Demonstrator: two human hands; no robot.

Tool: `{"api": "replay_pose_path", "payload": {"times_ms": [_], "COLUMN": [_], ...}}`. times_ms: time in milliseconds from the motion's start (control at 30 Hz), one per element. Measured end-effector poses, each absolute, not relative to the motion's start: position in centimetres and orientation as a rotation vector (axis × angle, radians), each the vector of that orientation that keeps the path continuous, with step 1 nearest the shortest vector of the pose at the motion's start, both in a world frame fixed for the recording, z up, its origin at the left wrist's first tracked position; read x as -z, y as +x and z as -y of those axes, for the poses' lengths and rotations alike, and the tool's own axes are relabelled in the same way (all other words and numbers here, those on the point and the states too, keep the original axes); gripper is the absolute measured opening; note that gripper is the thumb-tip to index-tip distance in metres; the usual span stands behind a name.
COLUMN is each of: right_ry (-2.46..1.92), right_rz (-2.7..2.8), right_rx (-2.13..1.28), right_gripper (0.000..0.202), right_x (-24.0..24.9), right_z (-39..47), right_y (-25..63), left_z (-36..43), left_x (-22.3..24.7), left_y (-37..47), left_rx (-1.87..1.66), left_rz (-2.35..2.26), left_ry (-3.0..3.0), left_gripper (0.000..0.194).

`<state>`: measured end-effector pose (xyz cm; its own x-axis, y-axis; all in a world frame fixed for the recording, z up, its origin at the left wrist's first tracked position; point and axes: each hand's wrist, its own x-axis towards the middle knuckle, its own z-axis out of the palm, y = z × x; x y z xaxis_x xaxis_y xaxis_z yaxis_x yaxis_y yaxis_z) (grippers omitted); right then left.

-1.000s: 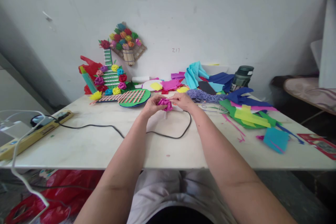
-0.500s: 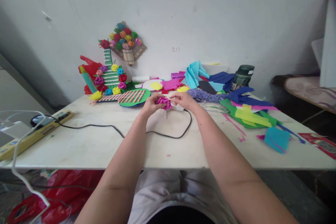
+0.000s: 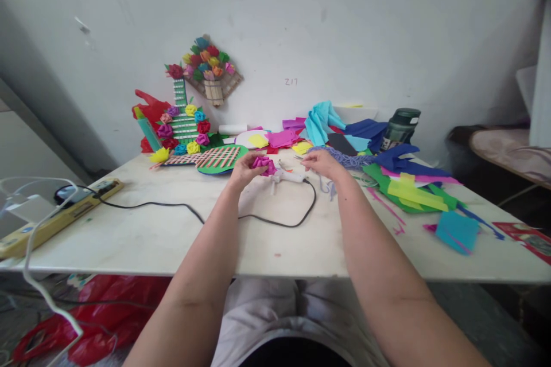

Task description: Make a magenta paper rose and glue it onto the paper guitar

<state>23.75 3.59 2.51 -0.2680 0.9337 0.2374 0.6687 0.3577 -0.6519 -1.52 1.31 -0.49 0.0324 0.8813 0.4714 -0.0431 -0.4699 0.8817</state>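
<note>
My left hand (image 3: 245, 171) is closed around a magenta crepe-paper flower (image 3: 265, 165) just above the table. On the right, my right hand (image 3: 322, 164) is pinched, a slim pointed metal tool (image 3: 298, 157) jutting left from its fingertips; its exact kind is too small to make out. Between the hands lies a white hot glue gun (image 3: 290, 176) with a black cord, its nozzle close to the flower. Purple paper yarn (image 3: 344, 157) lies beside and behind my right hand.
A flower-covered guitar-shaped craft (image 3: 185, 126) and a green oval with a stick lattice (image 3: 221, 159) stand at back left. Crepe paper (image 3: 321, 120), a dark bottle (image 3: 401, 126) and paper scraps (image 3: 413, 190) occupy the right. A power strip (image 3: 64, 215) sits at left.
My right hand has moved right, away from the flower, and the pointed tool now shows at its fingertips. My left hand keeps the flower, slightly further left. More of the glue gun is visible.
</note>
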Motion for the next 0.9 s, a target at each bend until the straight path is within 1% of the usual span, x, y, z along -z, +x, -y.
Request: {"api": "replay_pose_path", "payload": {"times_ms": [133, 200, 300, 400, 500, 600, 733, 900], "right_ry": [-1.857, -2.018, -2.121, -1.995, -1.812, -1.769, -1.767, -1.784], "right_rz": [1.924, 1.859, 1.88, 1.967, 2.109, 2.318, 2.425, 2.348], "right_rx": [-0.225, -0.171, -0.159, -0.043, -0.054, -0.13, -0.007, 0.056], "right_gripper": [0.022, 0.024, 0.027, 0.033, 0.042, 0.048, 0.055, 0.047], "right_x": [-1.6, -1.0, -0.4, -0.2, -0.5, -0.6, 0.0, 0.7], "right_z": [-4.4, -4.6, -4.7, -4.4, -3.7, -2.8, -1.9, -1.7], "right_y": [24.0, 24.0, 23.9, 23.2, 21.5, 19.3, 17.3, 16.8], "left_z": [-1.4, -1.4, -1.4, -1.4, -1.5, -1.9, -2.5, -2.4], "left_x": [0.5, 0.5, 0.5, 0.5, 0.5, 0.6, 0.8, 1.0], "left_y": [-1.5, -1.5, -1.5, -1.5, -1.7, -1.9, -2.1, -2.2], "left_rx": [-1.54, -1.541, -1.553, -1.595, -1.64, -1.701, -1.763, -1.748], "left_rz": [-0.886, -0.876, -0.862, -0.872, -0.891, -0.926, -0.992, -1.01], "left_ry": [1.557, 1.56, 1.557, 1.55, 1.547, 1.561, 1.605, 1.643], "left_gripper": [0.046, 0.046, 0.046, 0.046, 0.045, 0.042, 0.04, 0.039]}}
